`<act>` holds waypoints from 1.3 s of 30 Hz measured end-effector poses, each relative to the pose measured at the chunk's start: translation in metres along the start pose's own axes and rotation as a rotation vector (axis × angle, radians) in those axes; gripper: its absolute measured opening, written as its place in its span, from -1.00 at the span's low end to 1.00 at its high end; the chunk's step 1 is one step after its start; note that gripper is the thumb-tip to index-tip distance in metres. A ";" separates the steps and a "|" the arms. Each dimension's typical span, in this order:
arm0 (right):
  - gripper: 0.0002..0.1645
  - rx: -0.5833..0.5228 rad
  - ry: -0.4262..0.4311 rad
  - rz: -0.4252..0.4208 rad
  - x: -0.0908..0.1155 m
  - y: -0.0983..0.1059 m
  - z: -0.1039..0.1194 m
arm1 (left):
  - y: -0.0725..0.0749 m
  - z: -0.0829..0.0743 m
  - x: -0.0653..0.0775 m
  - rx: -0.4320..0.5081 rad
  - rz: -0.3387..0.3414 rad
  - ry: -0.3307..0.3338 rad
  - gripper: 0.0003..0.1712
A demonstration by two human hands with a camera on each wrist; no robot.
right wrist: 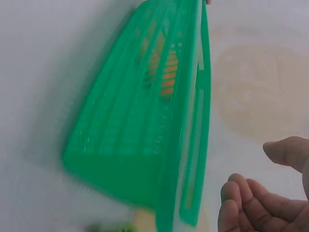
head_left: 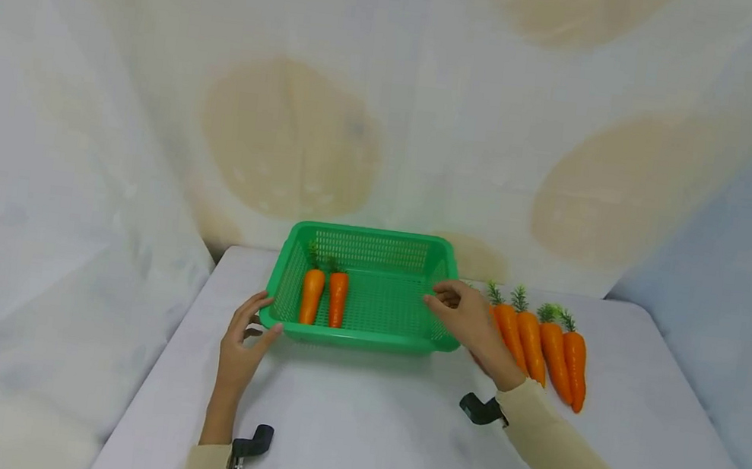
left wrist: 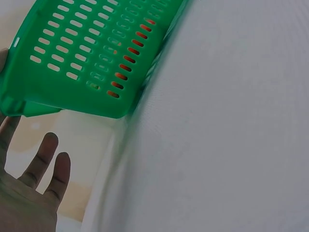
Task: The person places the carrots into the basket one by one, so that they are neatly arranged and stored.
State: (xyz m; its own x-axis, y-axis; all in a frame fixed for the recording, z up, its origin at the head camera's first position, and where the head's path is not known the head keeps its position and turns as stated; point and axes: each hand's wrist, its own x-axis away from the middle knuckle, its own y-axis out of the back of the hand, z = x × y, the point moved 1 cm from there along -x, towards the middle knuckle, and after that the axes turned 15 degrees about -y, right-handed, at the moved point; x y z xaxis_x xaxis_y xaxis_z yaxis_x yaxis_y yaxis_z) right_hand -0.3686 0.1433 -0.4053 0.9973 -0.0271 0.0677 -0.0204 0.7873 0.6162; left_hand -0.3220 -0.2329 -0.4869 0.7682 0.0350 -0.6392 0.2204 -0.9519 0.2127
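Two orange carrots (head_left: pixel 311 296) with green tops lie side by side in the left part of a green plastic basket (head_left: pixel 358 337). My left hand (head_left: pixel 244 347) holds the basket's front left corner, its thumb on one side of the rim and a finger on the other. In the left wrist view, two more fingers (left wrist: pixel 60 174) stand free of the basket wall. Above the basket's right rim is my right hand (head_left: pixel 467 317), fingers loosely bent and thumb apart from them. Nothing shows between them in the right wrist view.
Several more carrots (head_left: pixel 558 361) with leafy green tops lie in a row on the white table (head_left: pixel 355 431), right of the basket and partly behind the right hand. A pale cloth (head_left: pixel 429 118) with tan round patches hangs behind the table.
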 end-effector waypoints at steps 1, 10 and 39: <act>-0.52 -0.010 -0.005 -0.004 0.001 0.004 -0.006 | 0.000 0.001 0.002 -0.002 -0.001 0.005 -0.44; -0.47 -0.004 -0.047 -0.078 0.009 0.044 -0.049 | -0.002 0.007 0.003 -0.005 0.007 -0.012 -0.43; -0.29 0.165 -0.270 -0.273 0.032 0.121 -0.172 | 0.001 0.005 0.006 -0.033 0.003 0.004 -0.43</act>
State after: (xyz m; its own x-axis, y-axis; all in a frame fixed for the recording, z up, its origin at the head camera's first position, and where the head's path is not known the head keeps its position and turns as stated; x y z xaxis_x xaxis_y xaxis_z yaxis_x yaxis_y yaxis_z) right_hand -0.3275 0.3433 -0.4637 0.9140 -0.3989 0.0746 0.2090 0.6204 0.7560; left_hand -0.3201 -0.2348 -0.4943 0.7711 0.0330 -0.6359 0.2376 -0.9415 0.2392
